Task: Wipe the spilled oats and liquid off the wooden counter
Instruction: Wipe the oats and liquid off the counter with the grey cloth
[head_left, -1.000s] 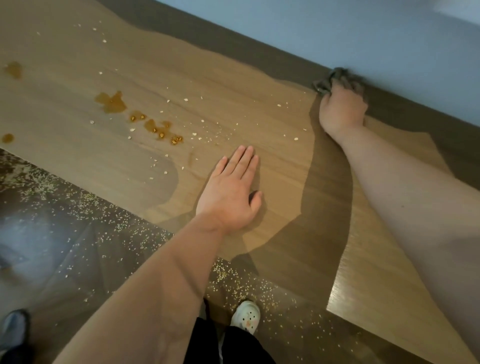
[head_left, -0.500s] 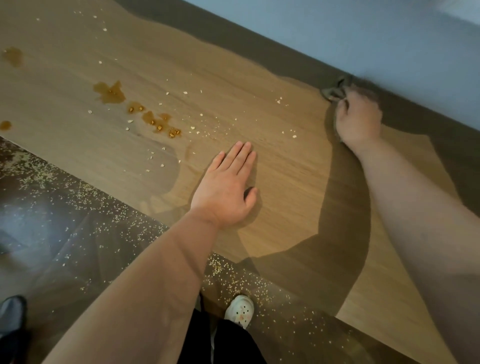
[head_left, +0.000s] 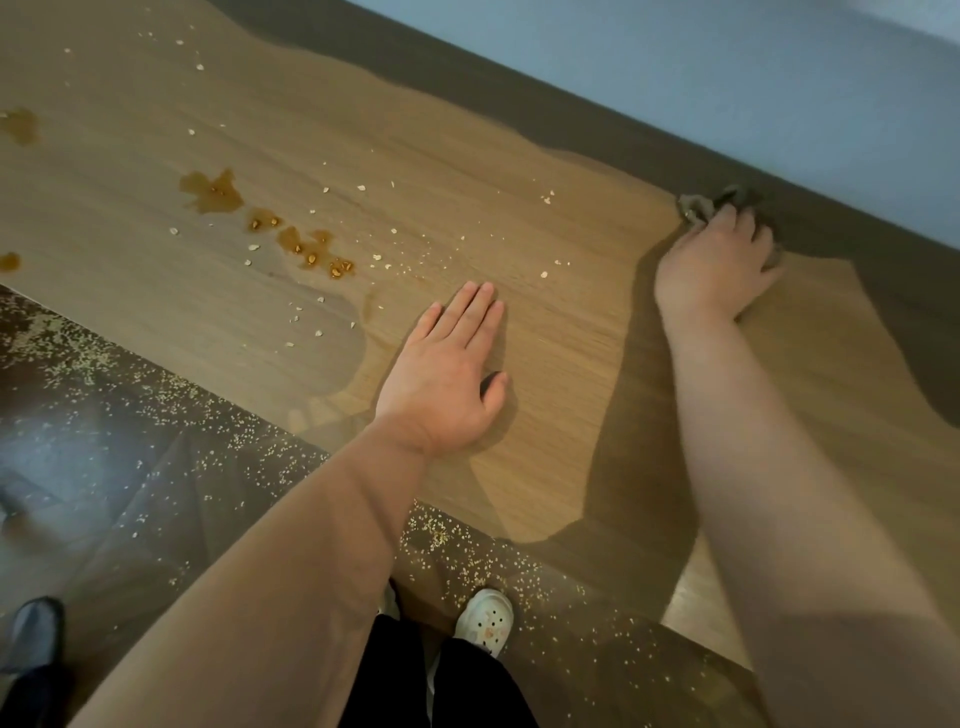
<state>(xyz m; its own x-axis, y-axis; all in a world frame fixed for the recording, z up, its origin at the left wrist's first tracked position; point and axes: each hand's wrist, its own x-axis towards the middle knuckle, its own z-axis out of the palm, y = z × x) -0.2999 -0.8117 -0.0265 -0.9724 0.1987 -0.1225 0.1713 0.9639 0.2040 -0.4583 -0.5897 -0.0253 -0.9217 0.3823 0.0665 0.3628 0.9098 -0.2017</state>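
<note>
Brown liquid puddles (head_left: 213, 192) lie on the wooden counter (head_left: 545, 322) at the left, with a trail of smaller drops (head_left: 311, 252) running toward the middle. Scattered oats (head_left: 395, 260) lie around them. My left hand (head_left: 447, 374) rests flat on the counter, fingers straight, just right of the spill. My right hand (head_left: 719, 265) is at the back of the counter near the wall, its fingers curled over a crumpled grey-brown cloth (head_left: 698, 205) that is mostly hidden under it.
A blue-grey wall (head_left: 727, 78) runs along the counter's far edge. Below the near edge, the dark floor (head_left: 156, 493) is covered with many spilled oats. My white shoe (head_left: 485, 618) and a dark shoe (head_left: 31, 634) are on the floor.
My right hand with the cloth has slid to the right along the back edge and slightly toward me. My left hand has stayed flat in place.
</note>
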